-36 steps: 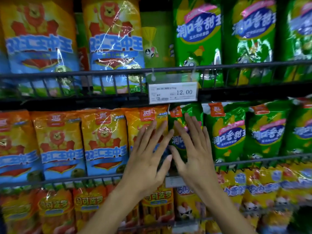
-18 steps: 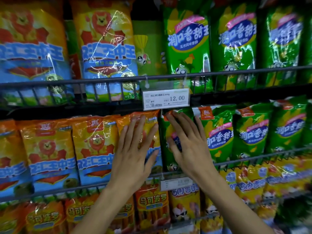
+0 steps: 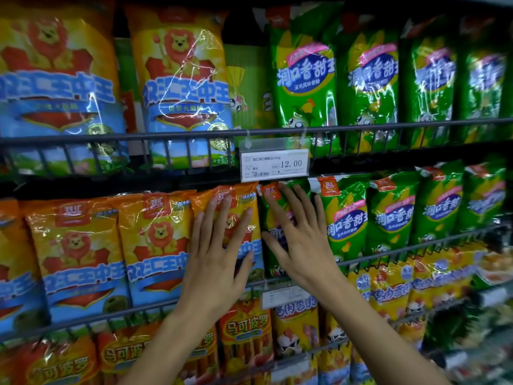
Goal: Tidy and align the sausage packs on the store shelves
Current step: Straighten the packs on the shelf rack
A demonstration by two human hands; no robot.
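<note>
Left hand (image 3: 215, 259) flattens the orange pack (image 3: 238, 207), right hand (image 3: 299, 245) the green pack (image 3: 273, 218); fingers released, squaring their faces flush.

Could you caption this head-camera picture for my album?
Left hand flat on orange pack, right hand on green pack.

Sausage packs on the middle shelf
Orange pack (image 3: 244, 201) stands upright; the green pack (image 3: 270, 218) touches it at 3 o'clock, tilted slightly.
</note>
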